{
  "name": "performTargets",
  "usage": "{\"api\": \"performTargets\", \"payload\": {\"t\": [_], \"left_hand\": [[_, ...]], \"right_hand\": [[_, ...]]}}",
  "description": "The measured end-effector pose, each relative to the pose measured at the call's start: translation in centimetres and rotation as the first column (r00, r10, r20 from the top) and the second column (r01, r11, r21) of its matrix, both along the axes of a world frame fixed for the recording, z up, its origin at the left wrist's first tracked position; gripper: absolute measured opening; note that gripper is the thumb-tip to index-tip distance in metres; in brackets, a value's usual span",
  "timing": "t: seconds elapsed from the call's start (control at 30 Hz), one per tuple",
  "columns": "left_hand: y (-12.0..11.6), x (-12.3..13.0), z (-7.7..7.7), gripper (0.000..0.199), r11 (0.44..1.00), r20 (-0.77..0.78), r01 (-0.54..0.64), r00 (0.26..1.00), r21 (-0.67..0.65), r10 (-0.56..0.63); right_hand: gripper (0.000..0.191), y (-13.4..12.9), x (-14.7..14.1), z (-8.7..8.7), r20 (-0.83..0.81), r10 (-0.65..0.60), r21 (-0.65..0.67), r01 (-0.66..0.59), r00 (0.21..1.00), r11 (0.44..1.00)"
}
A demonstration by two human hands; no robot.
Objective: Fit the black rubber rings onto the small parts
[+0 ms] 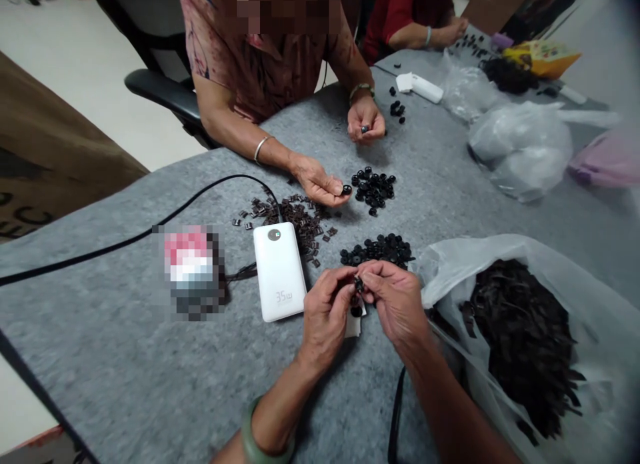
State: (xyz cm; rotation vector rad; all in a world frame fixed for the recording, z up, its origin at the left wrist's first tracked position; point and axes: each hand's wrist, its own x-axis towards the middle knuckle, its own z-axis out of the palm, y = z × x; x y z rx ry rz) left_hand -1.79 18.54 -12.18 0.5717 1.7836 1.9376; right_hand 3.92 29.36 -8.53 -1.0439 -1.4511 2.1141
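Observation:
My left hand (326, 317) and my right hand (399, 303) meet at the front of the grey table. Both pinch one small black plastic part (359, 285) between thumbs and fingertips; its exact kind is too small to make out. Just below the fingers, another small dark round piece (356, 311) shows against a white object (353, 327), partly hidden by my left hand. Directly beyond my hands lies a pile of black round wheel-like parts (383, 249). To the left, small dark brown clip-like pieces (299, 221) are heaped behind a white power bank (279, 272).
An open plastic bag (435, 254) of black strips (525, 337) stands at right. Across the table, a co-worker's hands (320, 181) hold small black parts near a second pile (373, 187). A black cable (125, 241) crosses the left side. Clear bags (523, 147) lie farther back.

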Motion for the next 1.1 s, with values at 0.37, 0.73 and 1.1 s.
{"api": "performTargets", "payload": {"t": [0.37,0.73,1.1], "left_hand": [[0.0,-0.1,0.3,0.016,0.996,0.026,-0.084,0.996,0.005,0.084],[0.8,0.1,1.1,0.022,0.96,0.633,-0.089,0.767,0.266,-0.104],[0.8,-0.4,1.8,0.038,0.921,0.789,-0.11,0.559,0.374,-0.254]], "right_hand": [[0.028,-1.0,-0.4,-1.3,-0.016,-0.037,0.197,0.039,0.999,0.98],[0.033,-1.6,-0.2,0.2,-0.062,-0.116,0.061,0.12,0.991,0.991],[0.021,-2.0,0.2,0.8,-0.051,-0.088,0.301,0.099,0.995,0.948]]}}
